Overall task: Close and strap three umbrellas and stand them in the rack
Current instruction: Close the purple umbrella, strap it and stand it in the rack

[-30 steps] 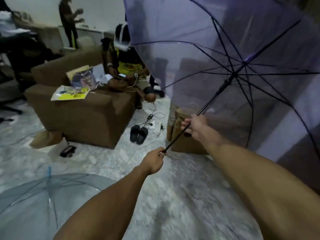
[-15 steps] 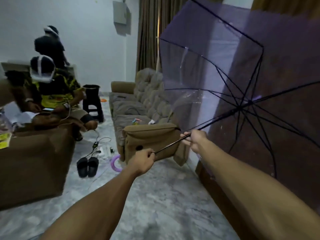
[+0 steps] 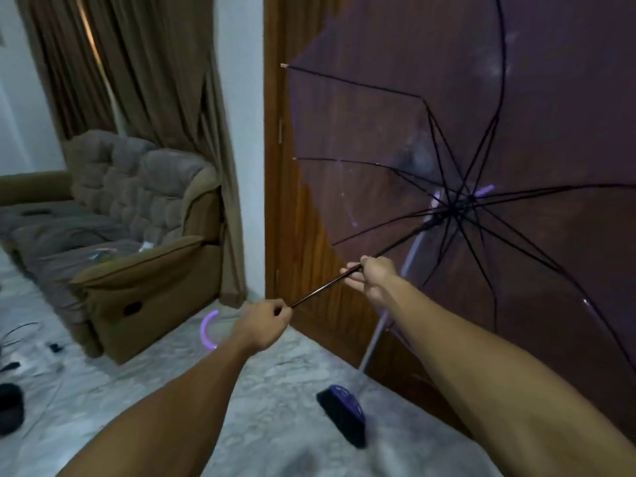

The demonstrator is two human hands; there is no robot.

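Observation:
I hold an open umbrella (image 3: pixel 395 139) with a clear purple canopy and black ribs, its canopy spread to the upper right in front of a wooden door. My left hand (image 3: pixel 263 327) grips the low end of its dark shaft (image 3: pixel 325 288), and the purple curved handle (image 3: pixel 207 330) sticks out to the left of that hand. My right hand (image 3: pixel 373 277) grips the shaft higher up, below the ribs' hub. No rack is in view.
A brown wooden door (image 3: pixel 309 215) stands right behind the canopy. A broom with a dark head (image 3: pixel 342 416) leans against it on the marble floor. A brown recliner sofa (image 3: pixel 137 256) and curtains fill the left; cables and dark shoes (image 3: pixel 10 407) lie at far left.
My view has swung right from the room with the seated person to the door. Both hands keep their grip on the shaft, and the canopy stays open.

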